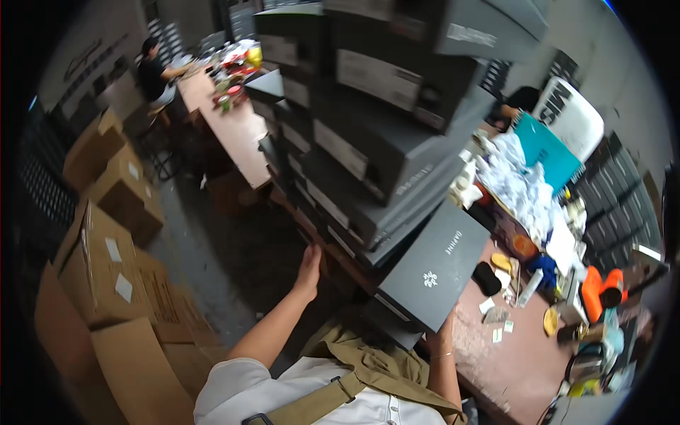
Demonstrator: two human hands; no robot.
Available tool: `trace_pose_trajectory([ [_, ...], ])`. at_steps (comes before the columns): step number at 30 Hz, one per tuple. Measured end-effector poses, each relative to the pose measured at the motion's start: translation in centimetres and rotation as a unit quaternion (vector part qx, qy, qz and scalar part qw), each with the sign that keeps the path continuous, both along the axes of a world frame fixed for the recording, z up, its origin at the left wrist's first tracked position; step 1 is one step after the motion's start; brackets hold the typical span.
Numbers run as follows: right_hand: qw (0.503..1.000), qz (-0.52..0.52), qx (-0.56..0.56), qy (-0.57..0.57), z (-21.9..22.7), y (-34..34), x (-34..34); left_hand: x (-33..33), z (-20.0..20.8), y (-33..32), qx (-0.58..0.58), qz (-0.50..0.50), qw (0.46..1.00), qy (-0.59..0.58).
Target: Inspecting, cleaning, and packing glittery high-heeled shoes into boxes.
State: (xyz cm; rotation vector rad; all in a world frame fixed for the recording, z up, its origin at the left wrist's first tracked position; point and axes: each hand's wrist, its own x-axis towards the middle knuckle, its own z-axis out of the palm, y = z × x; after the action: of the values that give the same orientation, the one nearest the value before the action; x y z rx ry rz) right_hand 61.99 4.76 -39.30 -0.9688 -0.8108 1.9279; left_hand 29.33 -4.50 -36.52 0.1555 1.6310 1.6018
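A tall stack of dark grey shoe boxes (361, 152) with pale labels on their ends rises in front of me. Right of its base, a dark grey shoe box (432, 265) with light print on its lid lies tilted at the table's near edge, with another dark box partly hidden beneath it. My right hand (445, 331) grips the near right corner of that box; most of its fingers are out of sight. Beside the lower left of the stack, my left hand (309, 270) is held with its fingers stretched out, and I see nothing in it. Whether it touches the table edge I cannot tell.
The pinkish table (510, 368) carries scattered small items, orange rolls (598, 287) and a heap of white paper (513, 170) by a teal box lid (545, 150). Brown cartons (106, 276) line the left floor. One person (152, 74) sits at a far table; another is partly hidden right.
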Motion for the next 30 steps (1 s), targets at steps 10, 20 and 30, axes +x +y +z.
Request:
trace_pose_trajectory([
  [10, 0.988, -0.113, -0.076, 0.078, -2.3, 0.9, -3.5, 2.7, -4.2, 7.3, 0.144, 0.057, 0.987, -0.032],
  [20, 0.976, 0.014, 0.132, -0.174, 3.1, 1.6, -2.1, 8.0, 2.3, 0.0, 0.131, -0.194, 0.855, 0.463],
  [30, 0.995, -0.078, 0.033, -0.047, 6.7, -2.4, 5.4, 13.9, 4.7, -1.3, 0.167, -0.341, 0.808, 0.45],
])
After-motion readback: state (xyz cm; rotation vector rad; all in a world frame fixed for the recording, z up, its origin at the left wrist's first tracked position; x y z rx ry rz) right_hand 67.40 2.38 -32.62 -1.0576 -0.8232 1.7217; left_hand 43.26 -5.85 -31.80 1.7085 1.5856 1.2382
